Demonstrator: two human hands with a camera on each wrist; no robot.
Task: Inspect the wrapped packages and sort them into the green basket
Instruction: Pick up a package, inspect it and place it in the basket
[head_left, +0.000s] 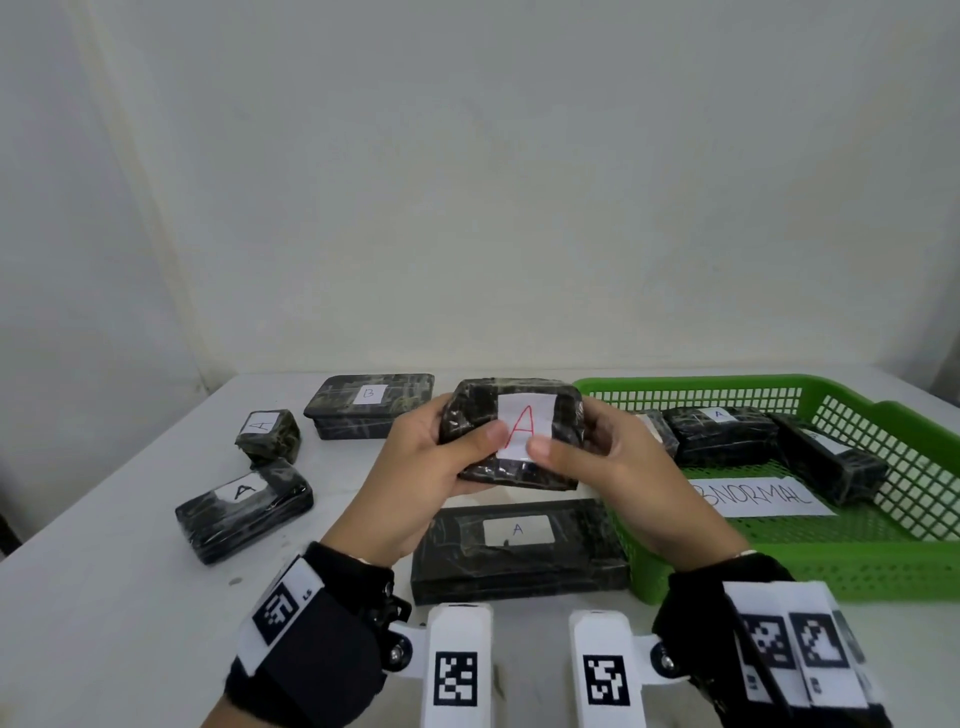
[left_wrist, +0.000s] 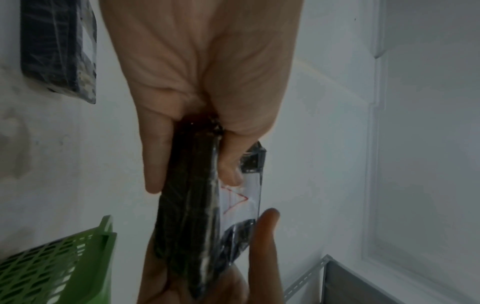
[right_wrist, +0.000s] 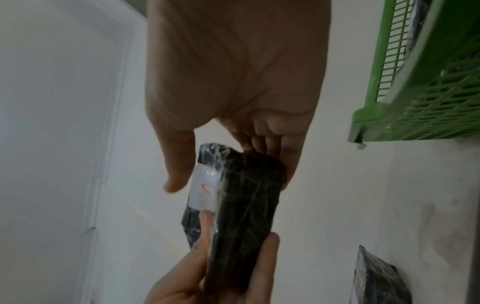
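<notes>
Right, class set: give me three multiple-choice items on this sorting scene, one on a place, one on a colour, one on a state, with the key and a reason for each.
1. Where does the paper sign reading "NORMAL" lie?
A. inside the green basket
B. on the wall
C. on the table's left edge

2. What colour is the letter A on the held package?
A. black
B. blue
C. red

3. How is that package held?
A. lying untouched on the table
B. gripped by the left hand and right hand together
C. pinched by one hand only

Key: 1 A, the sign rests on the basket floor; 2 C, the head view shows a red A on its white label; 3 B, both thumbs press its front.
</notes>
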